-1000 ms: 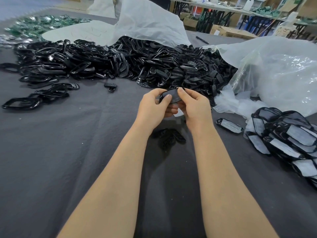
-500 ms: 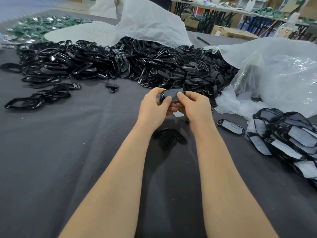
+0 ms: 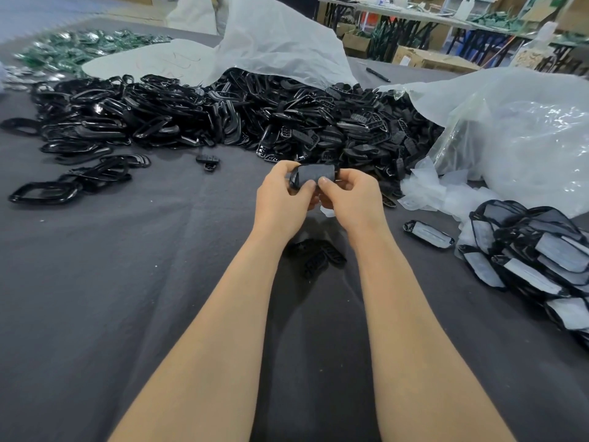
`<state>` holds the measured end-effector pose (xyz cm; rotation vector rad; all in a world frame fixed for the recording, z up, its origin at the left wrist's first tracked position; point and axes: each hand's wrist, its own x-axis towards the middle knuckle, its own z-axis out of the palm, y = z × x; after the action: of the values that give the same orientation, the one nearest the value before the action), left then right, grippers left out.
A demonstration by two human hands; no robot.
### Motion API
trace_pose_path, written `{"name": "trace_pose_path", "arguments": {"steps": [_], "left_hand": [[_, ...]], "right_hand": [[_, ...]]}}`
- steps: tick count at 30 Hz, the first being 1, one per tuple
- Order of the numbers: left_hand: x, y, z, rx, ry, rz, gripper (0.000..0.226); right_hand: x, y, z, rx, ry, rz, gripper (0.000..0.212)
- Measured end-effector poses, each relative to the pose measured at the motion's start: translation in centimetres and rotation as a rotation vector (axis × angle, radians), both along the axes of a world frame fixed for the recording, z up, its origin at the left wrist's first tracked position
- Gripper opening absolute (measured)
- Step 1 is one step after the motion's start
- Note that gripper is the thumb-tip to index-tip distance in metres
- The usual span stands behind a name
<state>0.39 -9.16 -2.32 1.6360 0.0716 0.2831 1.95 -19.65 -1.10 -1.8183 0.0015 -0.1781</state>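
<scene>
- Black plastic, one part [image 3: 315, 175], is lifted clear of the cloth [image 3: 159, 282]. The left hand [image 3: 280, 202] grips its left end and the right hand [image 3: 355, 199] its right end. Both sets of fingers curl round it, and the thumbs meet on its near edge.
- Held at both ends with its flat grey face toward the camera, it looks ready for pressing or for checking a fit; that is only my reading.
- Just beyond the fingers lies the heap [image 3: 318, 129] of loose black parts, far too many to count, kept close for the next pick, I judge.
- Right of the fingers lies one filmed piece [image 3: 428, 234] alone, then a stack [image 3: 541, 266] of like pieces, probably the finished lot.
- Nearer than the fingers, under the wrists, is a small cluster [image 3: 315, 253]; I cannot tell its number.
- Left of the fingers are two small bits [image 3: 207, 161] and many rings [image 3: 79, 122].
- There are two bags: a white bag [image 3: 280, 36] beyond the fingers and a clear bag [image 3: 526, 138] to their right.
</scene>
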Motion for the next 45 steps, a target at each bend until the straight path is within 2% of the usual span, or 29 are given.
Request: {"name": "trace_pose_path", "arguments": {"steps": [4, 9, 16, 19, 22, 25, 28, 31, 34, 36, 41, 45], "left_hand": [[0.1, 0.3, 0.0, -0.031, 0.038, 0.012, 0.023], [-0.2, 0.2, 0.2, -0.079, 0.044, -0.043, 0.034], [-0.4, -0.4, 0.8, 0.01, 0.081, -0.038, 0.029], [-0.7, -1.3, 1.4, 0.044, 0.09, -0.053, 0.021], [-0.3, -3.2, 2.4, 0.185, 0.018, -0.055, 0.017], [0.4, -6.6, 3.9, 0.287, -0.063, -0.092, 0.001], [0.7, -11.7, 5.2, 0.271, -0.052, -0.187, 0.01], [-0.1, -17.1, 5.7, 0.19, -0.019, -0.282, 0.011], [-1.1, -21.5, 5.4, 0.206, -0.006, -0.323, 0.014], [-1.6, -23.8, 4.8, 0.247, 0.007, -0.334, 0.013], [-1.5, -26.6, 3.4, 0.501, 0.079, -0.241, 0.021], [-0.9, -27.1, 3.2, 0.592, 0.106, -0.225, 0.028]], "right_hand": [[0.1, -0.2, 0.0, 0.029, -0.004, 0.019, 0.015], [0.4, -0.6, -0.2, 0.04, 0.035, -0.042, 0.015], [0.2, -1.0, 0.2, -0.069, 0.03, -0.1, 0.011], [-0.2, -2.0, 0.7, -0.053, 0.037, -0.112, 0.003], [-0.7, -4.4, 1.6, -0.007, 0.003, -0.16, 0.005], [-1.8, -7.8, 2.9, 0.035, -0.031, -0.276, 0.009], [-3.3, -12.0, 3.9, 0.027, -0.097, -0.473, 0.012], [-5.2, -16.1, 4.4, -0.146, -0.15, -0.674, 0.013], [-7.0, -19.4, 4.0, -0.264, -0.133, -0.824, 0.02], [-7.7, -20.7, 3.4, -0.314, -0.086, -0.887, 0.02], [-7.9, -22.1, 1.9, -0.388, 0.073, -0.973, 0.022], [-7.6, -22.0, 1.6, -0.42, 0.094, -1.012, 0.033]]}}
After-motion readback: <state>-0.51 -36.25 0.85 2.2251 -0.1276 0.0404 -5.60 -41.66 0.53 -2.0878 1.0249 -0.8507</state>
